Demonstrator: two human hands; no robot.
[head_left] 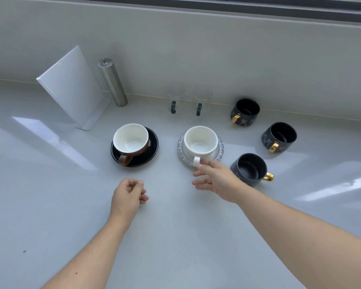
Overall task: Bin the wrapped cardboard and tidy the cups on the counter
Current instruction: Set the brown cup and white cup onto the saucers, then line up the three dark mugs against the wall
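My right hand (217,180), fingers spread, touches the white cup (200,140) handle pointing near toward it on the counter (175,236); left hand (128,195) loosely curled, empty, farther left

My right hand (217,180) covers the near rim of the patterned saucer (221,150) and the lower end of the white cup's handle (196,160), so I cannot tell whether my fingertips pinch that handle or only touch it. My left hand (129,195) is curled with its fingers folded under, hiding the palm and anything in it, and both my forearms are cut off by the bottom edge of the frame. The two clear glasses (189,101) at upper centre nearly vanish against the wall, and the pale drawings on the dark mugs (245,112) are too small to read.
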